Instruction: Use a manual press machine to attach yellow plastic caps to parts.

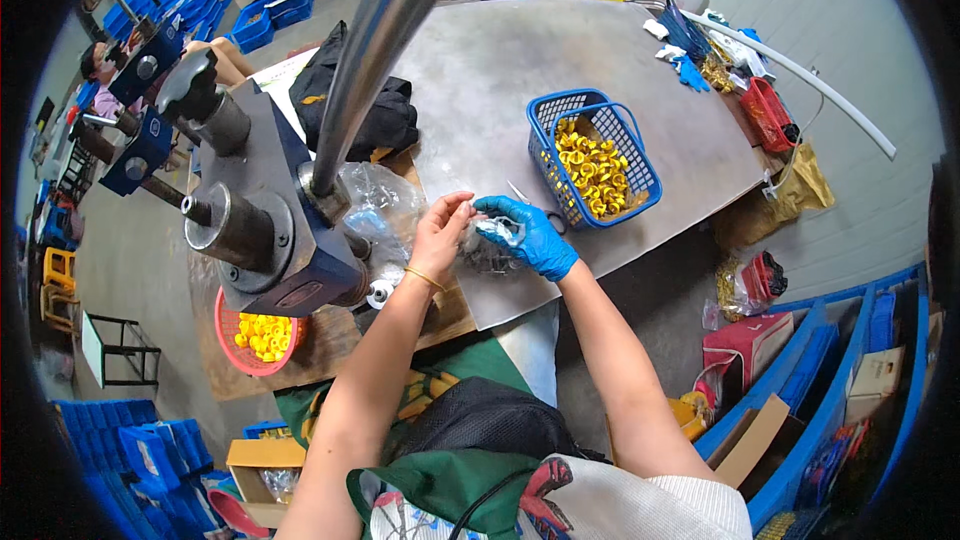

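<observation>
My bare left hand (pixel 441 234), a yellow band round its wrist, has its fingertips pinched together beside the right hand's fingers. What it pinches, if anything, is too small to make out. My right hand (pixel 532 238), in a blue glove, is closed around something shiny and silvery-white (pixel 503 232); its exact kind is unclear. Crumpled clear plastic (pixel 378 202) lies left of my hands. Scissors (pixel 553 220) lie partly behind the gloved hand. A blue basket (pixel 540 112) holding yellow cup-shaped parts (pixel 598 172) stands just beyond it to the right.
A hand press (pixel 275 200) with a long metal lever (pixel 385 50) stands close on the left. Below it sits a pink basket (pixel 226 335) of yellow parts. A dark cloth bag (pixel 385 110) lies behind the press. Blue gloves (pixel 690 73) and a red basket (pixel 765 112) are at the table's far right.
</observation>
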The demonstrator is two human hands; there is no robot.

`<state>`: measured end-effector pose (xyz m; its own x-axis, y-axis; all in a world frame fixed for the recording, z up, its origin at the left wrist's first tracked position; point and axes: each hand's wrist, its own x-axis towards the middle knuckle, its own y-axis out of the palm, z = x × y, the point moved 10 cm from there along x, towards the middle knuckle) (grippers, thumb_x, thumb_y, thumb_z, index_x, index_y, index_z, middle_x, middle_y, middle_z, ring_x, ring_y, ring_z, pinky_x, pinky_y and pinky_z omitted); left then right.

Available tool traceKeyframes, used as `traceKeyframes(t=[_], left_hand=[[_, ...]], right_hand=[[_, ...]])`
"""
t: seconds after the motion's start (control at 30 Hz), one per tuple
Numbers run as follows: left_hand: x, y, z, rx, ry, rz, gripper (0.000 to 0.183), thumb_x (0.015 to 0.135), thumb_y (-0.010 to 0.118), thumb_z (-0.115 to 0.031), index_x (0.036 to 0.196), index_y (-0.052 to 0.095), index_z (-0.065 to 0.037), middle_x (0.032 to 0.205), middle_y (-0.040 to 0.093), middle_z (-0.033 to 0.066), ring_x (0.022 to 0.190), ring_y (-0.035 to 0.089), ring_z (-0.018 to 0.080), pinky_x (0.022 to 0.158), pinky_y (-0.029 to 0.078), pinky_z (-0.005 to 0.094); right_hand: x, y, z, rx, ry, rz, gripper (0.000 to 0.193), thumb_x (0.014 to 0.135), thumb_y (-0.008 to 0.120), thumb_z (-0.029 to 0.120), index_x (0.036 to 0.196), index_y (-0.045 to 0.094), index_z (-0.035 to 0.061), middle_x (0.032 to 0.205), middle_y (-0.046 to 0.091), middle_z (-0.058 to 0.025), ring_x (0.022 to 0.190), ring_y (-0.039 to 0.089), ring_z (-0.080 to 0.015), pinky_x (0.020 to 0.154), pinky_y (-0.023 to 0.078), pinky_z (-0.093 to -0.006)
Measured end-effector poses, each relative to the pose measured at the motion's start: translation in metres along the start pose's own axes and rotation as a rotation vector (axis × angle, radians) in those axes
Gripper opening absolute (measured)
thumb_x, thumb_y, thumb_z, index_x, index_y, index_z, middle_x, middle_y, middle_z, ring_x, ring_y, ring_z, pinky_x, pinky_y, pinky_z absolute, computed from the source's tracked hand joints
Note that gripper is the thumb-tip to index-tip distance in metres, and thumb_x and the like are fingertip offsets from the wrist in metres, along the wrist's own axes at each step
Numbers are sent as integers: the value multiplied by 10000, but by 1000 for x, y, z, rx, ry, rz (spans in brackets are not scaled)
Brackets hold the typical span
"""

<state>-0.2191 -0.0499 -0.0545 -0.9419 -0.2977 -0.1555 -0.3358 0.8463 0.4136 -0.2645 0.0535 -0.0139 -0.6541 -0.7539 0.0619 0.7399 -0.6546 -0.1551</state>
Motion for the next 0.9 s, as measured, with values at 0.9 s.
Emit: traceKeyframes(t=[0.9], left_hand=[[-49,-13,7,7,-53,-48,362,879,584,-112,1232,523,-57,1125,568,55,929,553,106,779,460,239]], right_hand=[[-25,2,25,-562,-263,-272,176,713,667,89,857,575,51,851,588,-135,788,557,-319,711,450,-387]])
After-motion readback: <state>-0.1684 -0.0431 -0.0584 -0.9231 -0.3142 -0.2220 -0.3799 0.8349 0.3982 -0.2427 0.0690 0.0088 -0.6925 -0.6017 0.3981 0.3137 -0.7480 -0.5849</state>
